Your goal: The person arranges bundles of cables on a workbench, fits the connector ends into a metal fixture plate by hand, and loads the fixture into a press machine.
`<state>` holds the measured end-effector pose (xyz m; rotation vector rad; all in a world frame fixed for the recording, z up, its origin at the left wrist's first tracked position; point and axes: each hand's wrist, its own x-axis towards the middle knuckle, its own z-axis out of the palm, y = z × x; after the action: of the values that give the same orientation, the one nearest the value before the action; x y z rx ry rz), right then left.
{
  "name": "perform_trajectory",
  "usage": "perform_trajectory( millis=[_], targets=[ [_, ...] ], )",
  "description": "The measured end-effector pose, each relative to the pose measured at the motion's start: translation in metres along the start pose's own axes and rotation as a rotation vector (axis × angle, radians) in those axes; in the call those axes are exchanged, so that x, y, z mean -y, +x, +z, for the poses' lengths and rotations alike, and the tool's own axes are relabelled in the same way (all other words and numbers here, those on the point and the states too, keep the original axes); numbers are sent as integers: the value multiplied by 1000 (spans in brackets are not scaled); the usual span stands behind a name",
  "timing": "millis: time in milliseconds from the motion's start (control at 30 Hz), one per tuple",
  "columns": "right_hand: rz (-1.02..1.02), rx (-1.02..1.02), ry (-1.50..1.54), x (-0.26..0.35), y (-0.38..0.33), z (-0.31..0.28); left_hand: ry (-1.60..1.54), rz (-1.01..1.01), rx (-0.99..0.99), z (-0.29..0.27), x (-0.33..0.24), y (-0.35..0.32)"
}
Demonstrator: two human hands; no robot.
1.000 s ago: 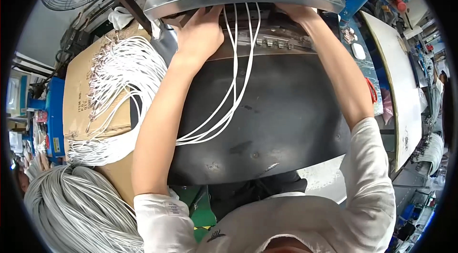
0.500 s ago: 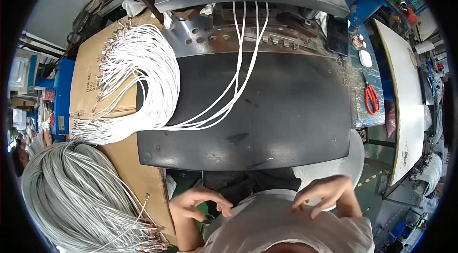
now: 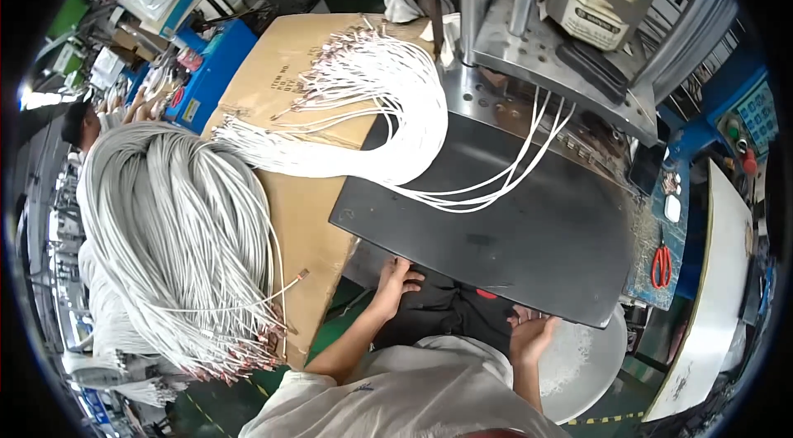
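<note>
My left hand [image 3: 398,288] is at the near edge of a black work board [image 3: 496,240], its fingers apart and one fingertip at the edge. My right hand [image 3: 529,339] is further right along that edge, palm turned up, with loosely bent fingers at the rim. Neither hand visibly holds anything. Several white cables [image 3: 471,205] run across the board into a metal press [image 3: 570,66]. They come from a thick curved bundle of white cables [image 3: 425,116] with small terminals at its ends. The bundle lies partly on cardboard and partly on the board.
A big grey-white cable bundle [image 3: 178,231] hangs over the left of the cardboard [image 3: 301,231]. Red-handled snips [image 3: 661,266] and a small white case [image 3: 672,208] lie on the blue side table at right. A round pan with white bits [image 3: 582,364] sits below the board. Someone works at far left.
My view has swung to the left. Both hands have moved from in front of my body up to the board's near edge. The cables still run into the press.
</note>
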<state>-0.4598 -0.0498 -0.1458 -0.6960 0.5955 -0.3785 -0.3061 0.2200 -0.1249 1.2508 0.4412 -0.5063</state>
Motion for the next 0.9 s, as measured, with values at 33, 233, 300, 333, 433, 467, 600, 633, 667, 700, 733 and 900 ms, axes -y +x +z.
perform_trajectory(
  millis=[33,233,300,333,433,467,600,633,667,700,733,900],
  targets=[
    [26,5,9,3,1,4,23,-23,2,-2,0,2],
    [60,2,76,2,6,11,104,-68,78,-11,-12,9],
    [99,-7,123,1,3,11,134,-73,42,-9,-18,4],
    [139,-35,176,1,-1,12,149,-77,25,-8,-23,0],
    [453,46,9,3,-19,39,185,-400,335,-11,-67,-20],
    [723,157,-209,11,-28,62,211,-561,498,-11,-88,-27],
    [107,989,-1068,55,-35,199,274,11,371,-29,-166,-55],
    [-40,1079,-1206,61,-16,242,170,175,163,-37,-178,-52],
    [-551,1174,-1273,56,10,280,86,336,-54,-40,-183,-37],
    [-870,1090,-1394,49,29,323,5,504,-289,-46,-189,-22],
    [-987,993,-1510,37,49,362,-42,584,-403,-53,-199,-10],
    [-1326,697,-1987,-32,163,462,38,734,-813,-81,-210,95]
  ],
)
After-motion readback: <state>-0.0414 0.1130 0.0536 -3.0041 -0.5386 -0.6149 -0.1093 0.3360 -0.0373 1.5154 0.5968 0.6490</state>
